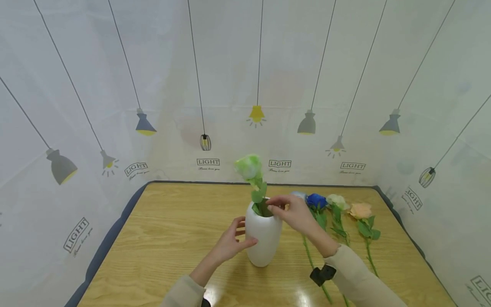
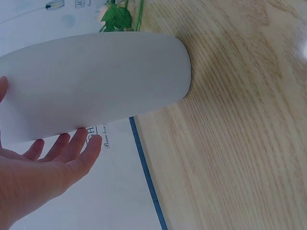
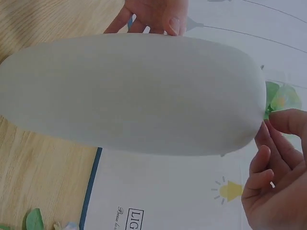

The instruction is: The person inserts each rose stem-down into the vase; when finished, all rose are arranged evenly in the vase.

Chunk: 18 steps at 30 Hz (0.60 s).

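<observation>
A tall white vase (image 1: 262, 241) stands upright on the wooden table. One pale green-and-white rose (image 1: 249, 167) leans out of its mouth to the left, its leaves (image 1: 259, 194) at the rim and its lower stem hidden inside. My left hand (image 1: 231, 242) holds the vase from the left side, thumb across the front; in the left wrist view its fingers (image 2: 79, 139) lie along the vase wall. At the mouth, my right hand (image 1: 293, 211) has thumb and forefinger together. The right wrist view shows them pinching the green of the rose, right at the rim.
To the right on the table (image 1: 172, 238) lie a blue rose (image 1: 316, 201), a cream rose (image 1: 337, 201), a peach rose (image 1: 360, 210) and a pale bluish flower (image 1: 298, 195). Their stems run toward the front under my right forearm. A lamp-printed white cloth (image 1: 230, 85) hangs around the table.
</observation>
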Each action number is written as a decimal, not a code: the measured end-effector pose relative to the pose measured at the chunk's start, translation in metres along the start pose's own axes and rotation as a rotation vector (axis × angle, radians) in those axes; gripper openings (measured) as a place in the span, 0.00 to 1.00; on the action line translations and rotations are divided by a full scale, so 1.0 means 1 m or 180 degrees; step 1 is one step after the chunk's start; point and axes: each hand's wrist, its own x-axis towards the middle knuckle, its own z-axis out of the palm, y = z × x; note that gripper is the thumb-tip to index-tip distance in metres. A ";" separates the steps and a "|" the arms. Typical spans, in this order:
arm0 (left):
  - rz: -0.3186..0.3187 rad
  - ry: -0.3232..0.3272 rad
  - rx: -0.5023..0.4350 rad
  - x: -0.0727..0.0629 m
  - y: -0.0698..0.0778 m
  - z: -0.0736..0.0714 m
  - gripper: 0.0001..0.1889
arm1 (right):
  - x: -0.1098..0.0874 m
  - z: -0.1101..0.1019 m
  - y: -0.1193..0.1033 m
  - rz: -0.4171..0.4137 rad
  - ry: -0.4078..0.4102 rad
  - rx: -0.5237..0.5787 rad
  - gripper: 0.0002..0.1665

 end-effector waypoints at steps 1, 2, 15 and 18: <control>0.0004 0.0007 0.0013 0.002 -0.004 0.000 0.38 | 0.000 -0.002 0.001 0.0011 0.0044 0.0042 0.09; 0.0012 0.0015 0.0029 0.003 -0.008 0.000 0.38 | 0.000 -0.005 0.003 0.0026 0.0087 0.0074 0.10; 0.0059 0.0067 0.0064 0.007 -0.019 0.002 0.39 | -0.027 -0.035 0.059 0.0736 0.0482 0.0184 0.15; 0.0040 0.0057 0.0057 0.008 -0.019 0.002 0.39 | -0.038 -0.033 0.077 0.1000 0.0354 0.0207 0.16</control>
